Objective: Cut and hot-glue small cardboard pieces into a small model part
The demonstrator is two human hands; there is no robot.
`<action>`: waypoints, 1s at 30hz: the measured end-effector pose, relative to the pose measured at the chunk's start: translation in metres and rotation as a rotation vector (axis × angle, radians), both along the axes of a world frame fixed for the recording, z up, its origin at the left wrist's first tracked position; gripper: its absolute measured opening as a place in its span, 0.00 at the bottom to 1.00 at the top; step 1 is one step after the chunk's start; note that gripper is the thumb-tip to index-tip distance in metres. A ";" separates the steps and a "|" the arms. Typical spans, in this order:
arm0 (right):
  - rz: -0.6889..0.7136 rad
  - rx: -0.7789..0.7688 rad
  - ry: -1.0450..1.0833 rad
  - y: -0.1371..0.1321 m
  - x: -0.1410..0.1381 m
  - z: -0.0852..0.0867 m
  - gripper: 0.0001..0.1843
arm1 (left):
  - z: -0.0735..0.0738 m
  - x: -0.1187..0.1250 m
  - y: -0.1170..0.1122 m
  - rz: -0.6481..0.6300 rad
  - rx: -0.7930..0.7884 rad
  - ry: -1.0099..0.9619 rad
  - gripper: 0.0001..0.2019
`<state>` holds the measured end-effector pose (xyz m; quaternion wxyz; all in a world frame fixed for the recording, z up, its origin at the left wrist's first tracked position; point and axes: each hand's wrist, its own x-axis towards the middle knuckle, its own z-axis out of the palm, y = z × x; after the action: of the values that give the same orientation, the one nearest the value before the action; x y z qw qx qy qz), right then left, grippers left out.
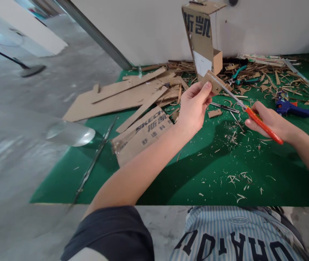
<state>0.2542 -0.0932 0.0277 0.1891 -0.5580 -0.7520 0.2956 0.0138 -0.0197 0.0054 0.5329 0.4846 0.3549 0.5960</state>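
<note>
My left hand (pixel 198 99) pinches a small piece of brown cardboard (pixel 217 86) with a little hole in it, raised above the green table. My right hand (pixel 270 117) grips red-handled scissors (pixel 263 125). Their metal blades reach left along the cardboard's upper edge; whether they are cutting into it cannot be made out. Beneath the hands lie a utility knife (pixel 224 107) and a small cardboard rectangle (pixel 214 113), with fine paper shavings (pixel 233 137) scattered nearby.
A tall cardboard structure (pixel 202 40) stands at the back by the wall. Cardboard sheets (pixel 108 103) and a printed panel (pixel 143 136) lie left, near a clear cylindrical container (pixel 70 133). Teal-handled pliers (pixel 238 72) and a blue glue gun (pixel 293 108) rest among scraps at right.
</note>
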 end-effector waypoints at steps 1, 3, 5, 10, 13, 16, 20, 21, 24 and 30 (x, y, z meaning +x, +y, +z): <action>-0.002 0.003 -0.004 0.000 0.000 0.000 0.33 | 0.000 0.000 -0.001 0.008 0.009 0.007 0.15; -0.006 0.023 -0.023 -0.001 -0.001 0.001 0.32 | 0.000 0.001 -0.002 0.020 0.026 0.019 0.16; -0.010 0.063 -0.057 -0.001 -0.002 0.001 0.30 | 0.001 0.002 -0.003 0.023 0.036 0.027 0.16; -0.026 0.181 -0.157 0.001 -0.004 -0.002 0.26 | 0.006 0.003 -0.008 0.028 0.050 0.051 0.14; -0.038 0.211 -0.181 0.002 -0.005 -0.004 0.25 | 0.009 0.004 -0.011 0.031 0.050 0.066 0.13; -0.044 0.208 -0.186 0.001 -0.006 -0.004 0.25 | 0.011 0.004 -0.013 0.034 0.048 0.071 0.13; -0.055 0.211 -0.188 -0.001 -0.008 -0.003 0.26 | 0.010 0.004 -0.012 0.028 0.054 0.075 0.13; -0.053 0.209 -0.186 -0.001 -0.008 -0.003 0.26 | 0.010 0.004 -0.011 0.028 0.057 0.076 0.12; -0.053 0.199 -0.191 -0.001 -0.009 -0.003 0.27 | 0.011 0.004 -0.011 0.034 0.062 0.079 0.12; -0.051 0.227 -0.211 0.000 -0.009 -0.003 0.27 | 0.014 0.005 -0.013 0.038 0.072 0.071 0.11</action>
<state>0.2450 -0.0935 0.0245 0.1784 -0.5801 -0.7817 0.1436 0.0184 -0.0331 0.0193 0.4907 0.5177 0.3610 0.6008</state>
